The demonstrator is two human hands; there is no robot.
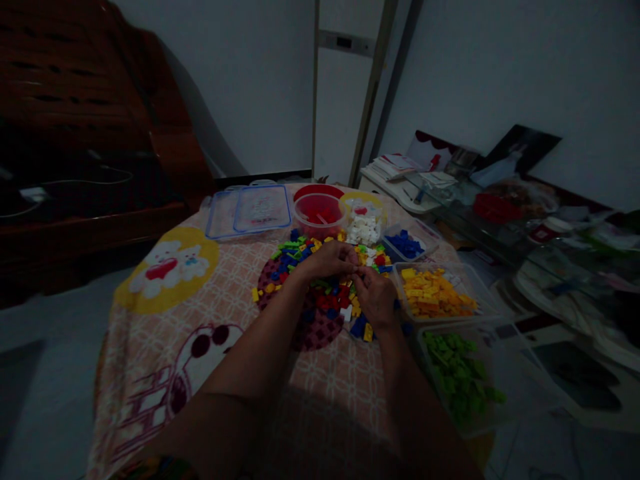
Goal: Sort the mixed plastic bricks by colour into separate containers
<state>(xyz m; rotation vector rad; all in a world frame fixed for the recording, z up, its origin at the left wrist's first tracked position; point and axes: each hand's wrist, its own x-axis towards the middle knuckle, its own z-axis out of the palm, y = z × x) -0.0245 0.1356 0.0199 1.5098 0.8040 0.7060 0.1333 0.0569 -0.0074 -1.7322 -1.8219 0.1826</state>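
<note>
Fingertips of my left hand (pixel 331 260) and my right hand (pixel 376 295) meet above a loose pile of mixed toy building bricks (pixel 333 301). Both hands are closed in a pinch, and whatever sits between the fingers is too small and dark to make out. Red, blue, green, yellow and white bricks spread around and under the hands. Just beyond them lies a heap of white bricks (pixel 364 230). To the right of my right hand is a clear box of yellow bricks (pixel 435 293). A box of green bricks (pixel 460 373) stands nearer, beside my right forearm.
A small clear box holds blue bricks (pixel 405 245). At the back stands a round tub (pixel 320 227) with red pieces, beside clear blue-rimmed lids (pixel 250 212). A patterned cloth (pixel 320 400) covers the table. A cluttered glass table (pixel 480 220) stands right, a wooden bench (pixel 170 153) left.
</note>
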